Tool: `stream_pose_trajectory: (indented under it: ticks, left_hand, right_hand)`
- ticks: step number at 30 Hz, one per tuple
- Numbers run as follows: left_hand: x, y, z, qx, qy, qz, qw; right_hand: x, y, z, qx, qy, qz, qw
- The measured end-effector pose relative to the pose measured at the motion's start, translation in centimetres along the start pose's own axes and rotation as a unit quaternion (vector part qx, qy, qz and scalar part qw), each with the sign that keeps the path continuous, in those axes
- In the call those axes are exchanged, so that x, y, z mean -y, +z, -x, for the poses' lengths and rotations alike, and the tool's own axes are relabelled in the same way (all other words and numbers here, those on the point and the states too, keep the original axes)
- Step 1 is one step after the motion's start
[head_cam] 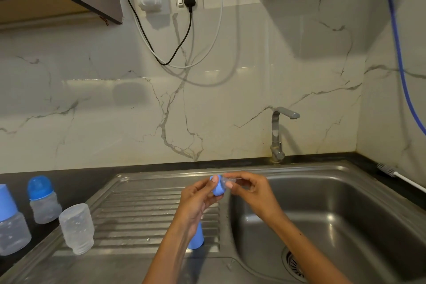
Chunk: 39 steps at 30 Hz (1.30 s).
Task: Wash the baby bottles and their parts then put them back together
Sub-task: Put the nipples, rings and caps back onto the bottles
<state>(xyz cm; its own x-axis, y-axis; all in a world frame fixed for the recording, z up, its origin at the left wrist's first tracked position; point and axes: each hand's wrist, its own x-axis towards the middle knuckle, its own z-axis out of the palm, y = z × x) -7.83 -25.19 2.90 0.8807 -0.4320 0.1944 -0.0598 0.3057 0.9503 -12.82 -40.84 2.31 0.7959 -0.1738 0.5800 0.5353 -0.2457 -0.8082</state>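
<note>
My left hand (198, 196) grips a blue bottle collar ring (217, 189) above the seam between drainboard and basin. My right hand (247, 188) pinches a clear teat (227, 181) right against that ring. A clear bottle body (77, 228) stands upside down on the drainboard (143, 210). A blue cap (197, 238) stands on the drainboard, partly hidden behind my left forearm. On the black counter at the left stand two assembled bottles, one with a blue top (43, 199) and one cut off by the frame's edge (10, 221).
The steel sink basin (322, 210) lies at the right, its drain (295, 265) at the bottom. A chrome tap (280, 131) stands behind it, with no water running. A bottle brush (391, 174) lies on the counter at the far right. Cables hang on the marble wall.
</note>
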Motion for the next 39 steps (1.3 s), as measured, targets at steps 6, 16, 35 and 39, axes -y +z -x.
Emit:
stream_pose_trajectory:
  ticks: [6, 16, 35, 39]
  left_hand:
    - [-0.1, 0.0, 0.2, 0.007, 0.028, -0.034, 0.999]
    - [-0.2, -0.4, 0.2, -0.053, 0.044, -0.065, 0.996]
    - [-6.1, -8.8, 2.9, -0.217, 0.181, -0.254, 0.925]
    - [-7.2, -14.2, 6.0, -0.309, 0.218, -0.354, 0.855]
  right_hand:
    - [0.3, -0.5, 0.0, 0.027, 0.037, -0.046, 0.998]
    - [0.2, 0.0, 0.3, 0.031, 0.107, -0.071, 0.991]
    - [2.7, 8.0, -2.9, 0.008, 0.094, -0.115, 0.989]
    - [2.3, 12.1, -2.4, 0.039, 0.09, -0.099, 0.99]
